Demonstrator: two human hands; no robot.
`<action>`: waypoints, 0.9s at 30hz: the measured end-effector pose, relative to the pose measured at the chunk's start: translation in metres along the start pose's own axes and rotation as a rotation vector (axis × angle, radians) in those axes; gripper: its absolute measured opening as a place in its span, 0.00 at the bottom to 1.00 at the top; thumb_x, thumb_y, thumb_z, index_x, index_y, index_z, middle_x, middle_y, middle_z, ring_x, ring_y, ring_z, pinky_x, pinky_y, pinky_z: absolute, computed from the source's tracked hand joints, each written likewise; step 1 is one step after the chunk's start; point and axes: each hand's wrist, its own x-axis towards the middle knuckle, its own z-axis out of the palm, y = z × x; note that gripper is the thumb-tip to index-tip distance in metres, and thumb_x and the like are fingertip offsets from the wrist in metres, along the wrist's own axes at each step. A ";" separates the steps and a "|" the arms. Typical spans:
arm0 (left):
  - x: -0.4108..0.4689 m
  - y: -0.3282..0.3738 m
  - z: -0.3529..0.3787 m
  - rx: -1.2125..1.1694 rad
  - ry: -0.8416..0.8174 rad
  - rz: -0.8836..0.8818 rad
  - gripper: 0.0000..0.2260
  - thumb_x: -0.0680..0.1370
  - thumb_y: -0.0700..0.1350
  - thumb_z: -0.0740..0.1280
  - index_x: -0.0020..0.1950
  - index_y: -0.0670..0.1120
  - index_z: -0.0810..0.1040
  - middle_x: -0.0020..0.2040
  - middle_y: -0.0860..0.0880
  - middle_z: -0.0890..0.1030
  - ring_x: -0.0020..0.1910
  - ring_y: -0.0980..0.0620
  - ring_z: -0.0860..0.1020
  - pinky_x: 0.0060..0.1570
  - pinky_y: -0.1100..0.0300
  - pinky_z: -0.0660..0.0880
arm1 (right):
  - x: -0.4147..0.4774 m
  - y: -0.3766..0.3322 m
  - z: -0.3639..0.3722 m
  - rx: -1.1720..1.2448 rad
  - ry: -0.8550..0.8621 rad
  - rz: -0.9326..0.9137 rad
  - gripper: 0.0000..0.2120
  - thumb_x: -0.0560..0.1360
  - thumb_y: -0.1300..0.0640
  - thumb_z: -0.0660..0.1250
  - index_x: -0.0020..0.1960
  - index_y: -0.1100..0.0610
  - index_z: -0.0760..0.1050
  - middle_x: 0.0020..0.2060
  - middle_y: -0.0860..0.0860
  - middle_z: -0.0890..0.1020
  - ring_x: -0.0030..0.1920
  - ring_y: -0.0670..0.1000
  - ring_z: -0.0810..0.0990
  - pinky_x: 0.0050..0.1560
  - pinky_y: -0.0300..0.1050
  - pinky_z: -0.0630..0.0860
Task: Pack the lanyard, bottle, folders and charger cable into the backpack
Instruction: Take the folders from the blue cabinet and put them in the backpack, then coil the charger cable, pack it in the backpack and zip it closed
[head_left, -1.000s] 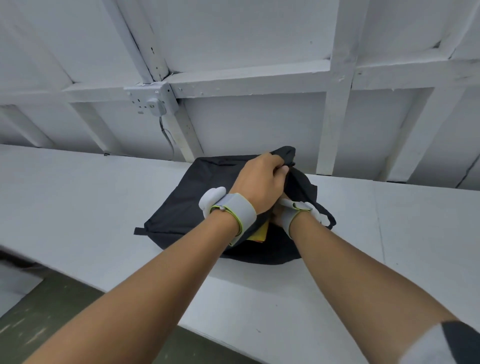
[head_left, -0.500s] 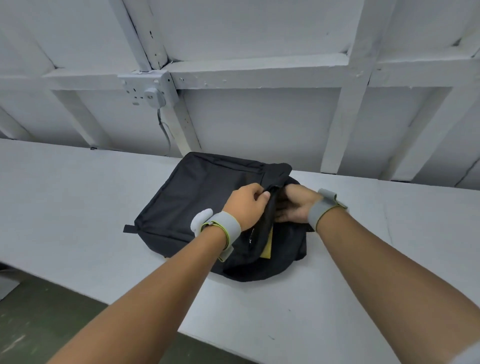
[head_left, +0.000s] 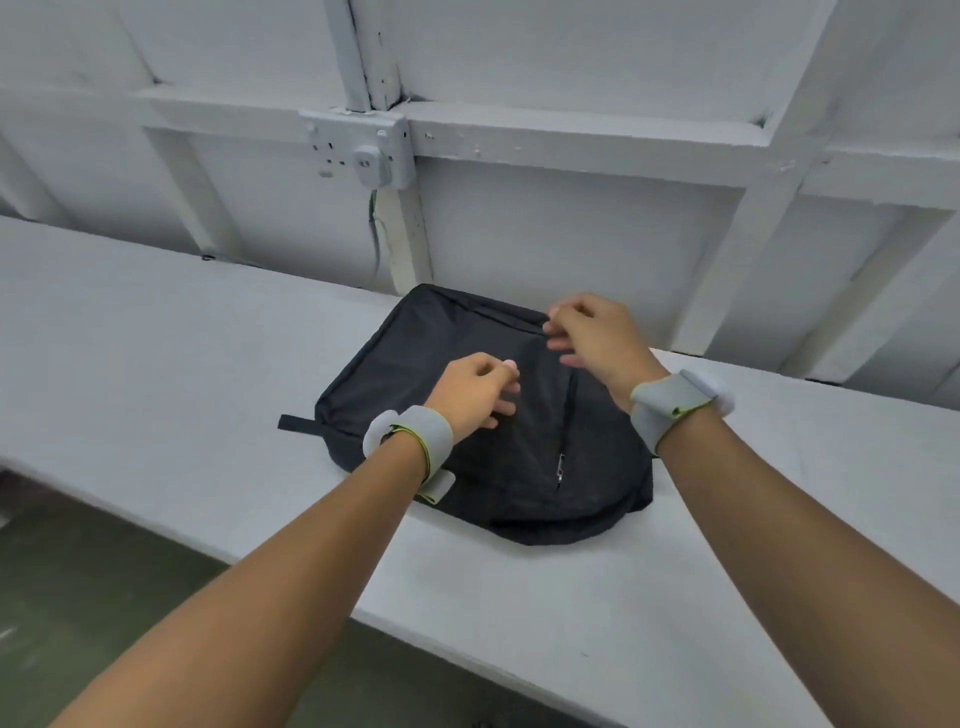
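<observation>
head view: the black backpack (head_left: 426, 374) lay flat on the white table (head_left: 156, 364), toward its far edge by the wall. none of the things to be packed showed; judged already inside. step judged: closing up. recommended: confirm the zip pull (head_left: 560, 464) is run fully home, one hand steadying the fabric. left hand (head_left: 467, 389) rested on the front panel, fingers loosely curled, gripping nothing. right hand (head_left: 597, 338) hovered over the far right corner, fingers slack, holding nothing.

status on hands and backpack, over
Left hand and right hand loose over backpack, holding nothing. Backpack flat on table, contents out of sight. Nothing blocking.
</observation>
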 end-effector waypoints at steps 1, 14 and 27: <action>-0.012 -0.002 -0.017 -0.014 0.070 -0.004 0.13 0.81 0.50 0.61 0.57 0.43 0.78 0.51 0.48 0.84 0.40 0.52 0.82 0.40 0.58 0.78 | -0.005 -0.005 0.019 0.016 -0.115 -0.021 0.08 0.79 0.55 0.62 0.53 0.56 0.78 0.46 0.52 0.83 0.46 0.52 0.82 0.51 0.48 0.79; -0.261 -0.042 -0.099 -0.226 0.920 -0.191 0.09 0.80 0.47 0.63 0.54 0.44 0.79 0.49 0.48 0.85 0.39 0.52 0.83 0.34 0.61 0.76 | -0.137 -0.058 0.141 -0.002 -0.924 -0.341 0.10 0.79 0.53 0.62 0.55 0.55 0.79 0.48 0.51 0.85 0.46 0.51 0.85 0.51 0.47 0.81; -0.597 -0.045 -0.008 -0.186 1.678 -0.329 0.11 0.81 0.47 0.62 0.56 0.42 0.79 0.48 0.48 0.84 0.38 0.53 0.82 0.41 0.57 0.78 | -0.438 -0.069 0.194 -0.029 -1.674 -0.574 0.05 0.79 0.57 0.64 0.49 0.53 0.78 0.47 0.54 0.85 0.41 0.51 0.83 0.45 0.46 0.79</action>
